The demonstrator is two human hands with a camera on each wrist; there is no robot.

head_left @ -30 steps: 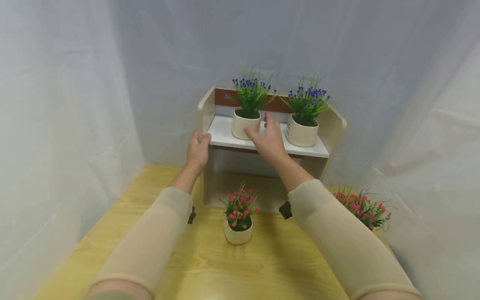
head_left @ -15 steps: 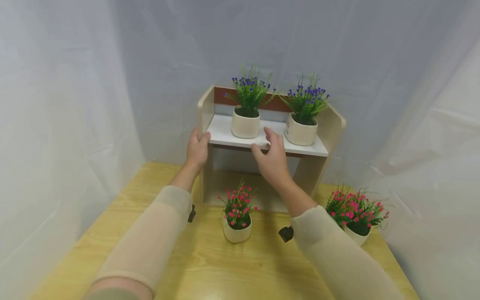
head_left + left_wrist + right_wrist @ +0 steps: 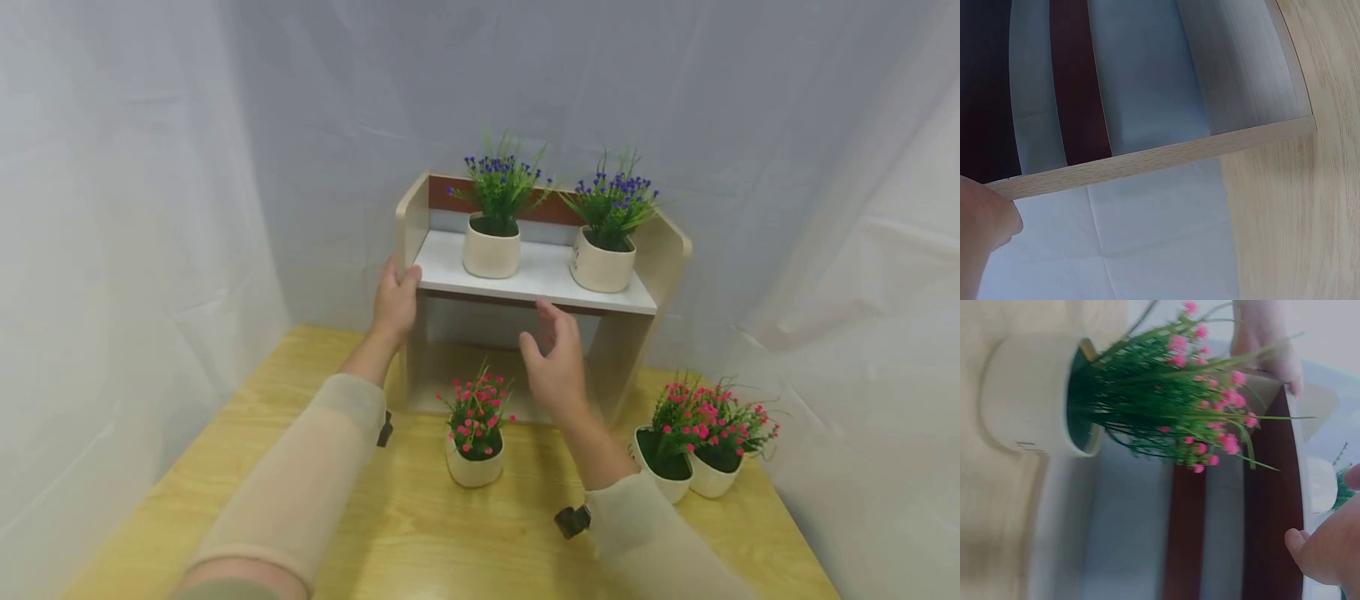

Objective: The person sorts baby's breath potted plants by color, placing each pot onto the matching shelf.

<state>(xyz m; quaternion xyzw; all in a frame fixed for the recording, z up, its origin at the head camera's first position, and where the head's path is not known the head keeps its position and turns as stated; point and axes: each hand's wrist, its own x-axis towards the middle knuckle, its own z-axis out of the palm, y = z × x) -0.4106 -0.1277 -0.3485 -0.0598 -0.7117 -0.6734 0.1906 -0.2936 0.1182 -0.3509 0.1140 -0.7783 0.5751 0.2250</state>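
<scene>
We locate the shelf unit (image 3: 542, 268) upright on the wooden table (image 3: 450, 542), before the pale sheet backdrop (image 3: 330, 100). Its front faces us. Its long axis runs left to right, with the right end of the white board slightly lower than the left in the head view; the side panels stand vertical at either end.

We grip the left side panel (image 3: 412, 223) in the left hand (image 3: 394, 307), thumb at the front, beside the end of the white board. The fingers pass behind the panel, so we cannot see their tips.

We hold the right hand (image 3: 557, 362) in front of the unit, below the white board, thumb and fingers apart and gently bent, with nothing between them. We cannot tell whether a fingertip touches the board's front edge.

On the board we find two upright purple-flowered plants, the left pot (image 3: 491, 252) and the right pot (image 3: 602, 266), set apart along the long axis. On the table, one pink-flowered plant (image 3: 476, 468) stands in front of the unit; two more pink-flowered pots (image 3: 716, 482) stand together at the right.
</scene>
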